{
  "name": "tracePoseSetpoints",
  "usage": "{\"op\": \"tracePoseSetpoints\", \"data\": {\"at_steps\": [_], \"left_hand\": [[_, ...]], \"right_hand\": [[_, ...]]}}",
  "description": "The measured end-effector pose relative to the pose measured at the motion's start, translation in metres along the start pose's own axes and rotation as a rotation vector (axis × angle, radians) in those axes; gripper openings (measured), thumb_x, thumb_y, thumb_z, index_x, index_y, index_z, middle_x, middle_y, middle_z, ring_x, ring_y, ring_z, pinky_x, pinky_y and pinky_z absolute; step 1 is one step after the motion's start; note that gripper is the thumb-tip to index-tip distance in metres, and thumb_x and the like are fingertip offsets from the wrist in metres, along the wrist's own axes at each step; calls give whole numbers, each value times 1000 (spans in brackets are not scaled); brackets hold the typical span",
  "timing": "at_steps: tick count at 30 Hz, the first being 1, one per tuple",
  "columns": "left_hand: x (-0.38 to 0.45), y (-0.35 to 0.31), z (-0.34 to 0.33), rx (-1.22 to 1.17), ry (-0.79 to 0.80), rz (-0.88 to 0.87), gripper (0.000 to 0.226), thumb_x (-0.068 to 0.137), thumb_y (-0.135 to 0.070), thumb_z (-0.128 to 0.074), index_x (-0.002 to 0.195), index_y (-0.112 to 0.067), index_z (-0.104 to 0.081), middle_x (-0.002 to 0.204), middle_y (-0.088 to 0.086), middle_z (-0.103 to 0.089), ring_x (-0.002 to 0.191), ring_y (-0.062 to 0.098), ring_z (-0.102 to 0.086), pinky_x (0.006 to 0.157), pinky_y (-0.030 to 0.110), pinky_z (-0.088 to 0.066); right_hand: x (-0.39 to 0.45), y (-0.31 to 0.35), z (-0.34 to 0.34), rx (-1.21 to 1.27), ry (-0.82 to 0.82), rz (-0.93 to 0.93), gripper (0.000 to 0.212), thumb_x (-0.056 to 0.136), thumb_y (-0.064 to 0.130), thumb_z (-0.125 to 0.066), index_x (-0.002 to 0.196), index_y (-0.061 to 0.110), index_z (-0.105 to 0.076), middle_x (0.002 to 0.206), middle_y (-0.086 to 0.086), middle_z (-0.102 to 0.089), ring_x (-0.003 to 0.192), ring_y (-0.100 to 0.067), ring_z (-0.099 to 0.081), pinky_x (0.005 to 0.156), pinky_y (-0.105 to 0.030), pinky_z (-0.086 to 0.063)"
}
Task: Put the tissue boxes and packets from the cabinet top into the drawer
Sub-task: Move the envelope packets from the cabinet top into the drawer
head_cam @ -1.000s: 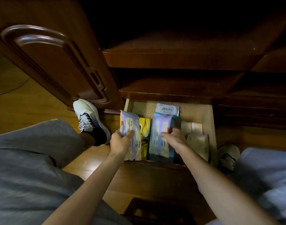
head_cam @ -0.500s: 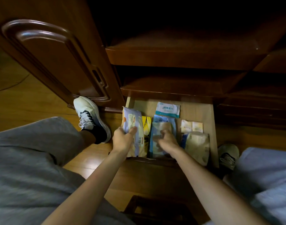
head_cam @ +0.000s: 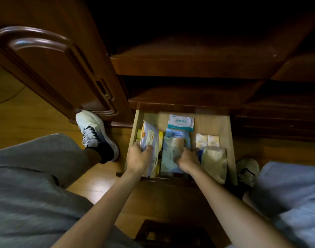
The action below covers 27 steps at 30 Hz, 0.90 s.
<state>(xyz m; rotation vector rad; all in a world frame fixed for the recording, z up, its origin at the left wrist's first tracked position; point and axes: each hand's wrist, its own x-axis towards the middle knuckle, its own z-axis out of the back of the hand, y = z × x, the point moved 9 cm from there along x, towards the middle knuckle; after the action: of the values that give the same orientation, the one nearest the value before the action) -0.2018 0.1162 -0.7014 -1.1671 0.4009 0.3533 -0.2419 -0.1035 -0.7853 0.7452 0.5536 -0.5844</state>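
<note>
Soft plastic packets already crowd the pale wooden drawer (head_cam: 231,140): the left hand (head_cam: 138,158) grips an upright white-and-orange packet (head_cam: 149,138) at the drawer's left side, thumb and fingers curled round it, while the right hand (head_cam: 186,159) presses curled fingers onto a pale blue packet (head_cam: 171,153) in the middle. Wedged on edge beside a yellow packet (head_cam: 160,140), the upright one could tip over or ride up once released. If it stands above the rim, the drawer could jam when pushed shut.
</note>
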Motion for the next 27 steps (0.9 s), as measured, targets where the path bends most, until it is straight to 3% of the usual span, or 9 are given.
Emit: {"op": "tracePoseSetpoints", "data": {"at_steps": [2,5,8,9,11,13,17,22,27], "left_hand": [[-4,-15,-9,77,-2,-96,19,97,-28,-61,115,-22,-59,99,-1,-71,81,13,-72,65,34,-62],[-14,-39,-42,29,180,-177,28,95,-37,-61,120,-25,-64,104,-5,-74,90,9,-72,80,34,-61],[-30,-56,-64,-39,369,-212,28,86,-58,-59,93,-33,-68,90,-19,-66,79,-17,-60,72,12,-50],[-28,-58,-62,-16,338,-245,33,86,-60,-60,99,-32,-69,98,-16,-62,87,-16,-58,76,12,-49],[-21,-58,-46,53,185,-288,46,87,-53,-68,125,-28,-61,121,-10,-54,113,1,-52,92,21,-48],[-19,-45,-37,-3,155,-145,49,82,-50,-75,119,-24,-56,115,-8,-60,104,8,-59,82,21,-51],[-26,-25,-56,-81,381,18,22,87,-31,-74,100,-13,-70,92,8,-74,77,15,-71,73,33,-61],[-22,-25,-65,-164,426,32,31,82,-15,-80,107,-9,-62,94,6,-78,88,18,-75,75,38,-62],[-3,-16,-51,-211,248,34,27,84,-9,-78,106,-13,-62,97,13,-76,88,27,-75,79,52,-61]], "right_hand": [[-11,25,16,383,39,62,48,95,47,-67,135,24,-57,140,-9,-60,115,-22,-62,87,-33,-55],[-38,59,17,872,347,67,69,84,69,-67,138,27,-58,138,-8,-62,125,-27,-60,106,-50,-50],[-49,59,39,881,291,160,73,81,69,-68,139,26,-60,140,-5,-63,132,-25,-56,115,-50,-41],[-50,53,48,918,246,158,63,88,64,-66,138,25,-62,137,-5,-65,130,-24,-58,111,-47,-45],[-51,43,61,1004,180,169,43,97,53,-61,126,21,-67,116,-3,-77,108,-19,-73,84,-32,-60],[-53,37,70,989,97,167,36,97,56,-59,113,25,-67,97,5,-80,89,-10,-77,65,-23,-59],[-53,26,74,929,35,125,45,94,66,-54,117,28,-61,104,4,-79,96,-13,-76,75,-31,-60],[-48,20,59,1008,178,102,37,99,51,-59,121,21,-65,107,-3,-79,103,-20,-74,90,-40,-59],[-41,12,41,902,213,118,33,92,35,-73,122,20,-67,111,2,-78,111,-21,-70,92,-43,-57]]}}
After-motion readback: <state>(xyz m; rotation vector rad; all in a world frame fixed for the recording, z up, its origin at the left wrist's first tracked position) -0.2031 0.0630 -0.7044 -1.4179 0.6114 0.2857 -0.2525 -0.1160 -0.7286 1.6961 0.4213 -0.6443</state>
